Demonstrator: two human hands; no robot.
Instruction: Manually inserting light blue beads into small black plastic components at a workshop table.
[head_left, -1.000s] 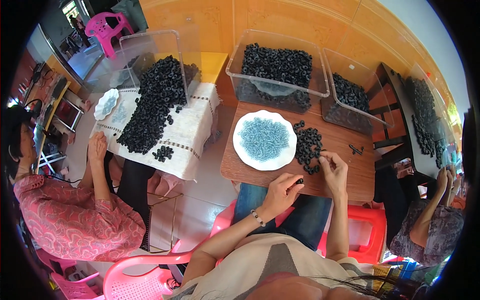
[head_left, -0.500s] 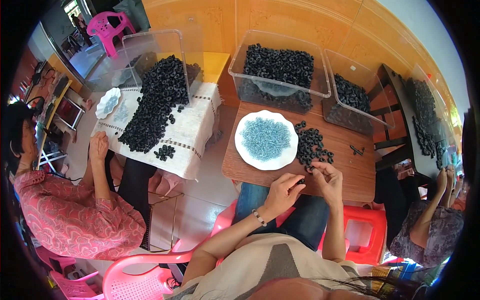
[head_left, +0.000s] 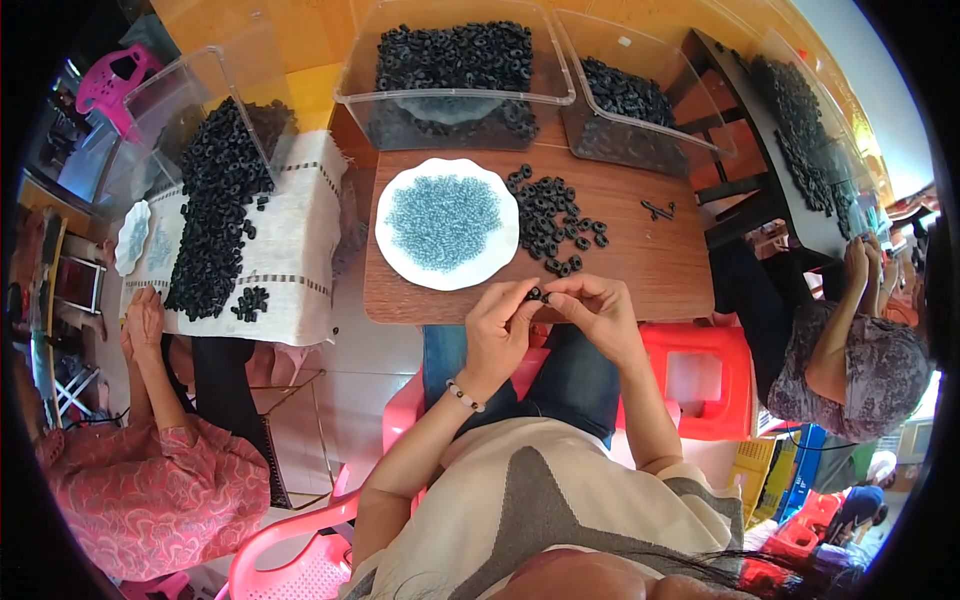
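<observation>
My left hand [head_left: 497, 328] and my right hand [head_left: 603, 315] meet just over the near edge of the brown table, fingertips almost touching. A small black ring-shaped piece [head_left: 534, 294] sits in the pinch of my left fingers. My right thumb and forefinger close on another small dark piece against it, mostly hidden by the fingers. Just beyond lies a loose pile of black ring-shaped pieces [head_left: 562, 222], a few close to my right fingertips. To their left is a white scalloped plate [head_left: 392, 262] heaped with tiny clear-blue beads [head_left: 443, 222].
Clear plastic bins [head_left: 455, 97] of black pieces stand at the table's [head_left: 640, 262] back. Thin dark bits [head_left: 657, 210] lie at its right. A person in a red patterned top [head_left: 165, 490] sits left by a cloth-covered table [head_left: 290, 255]; another person [head_left: 850, 370] works at the right.
My right hand has left the edge of the black pile and come over to my left hand, where the fingertips now meet. The whole view has shifted, moving the table up and left.
</observation>
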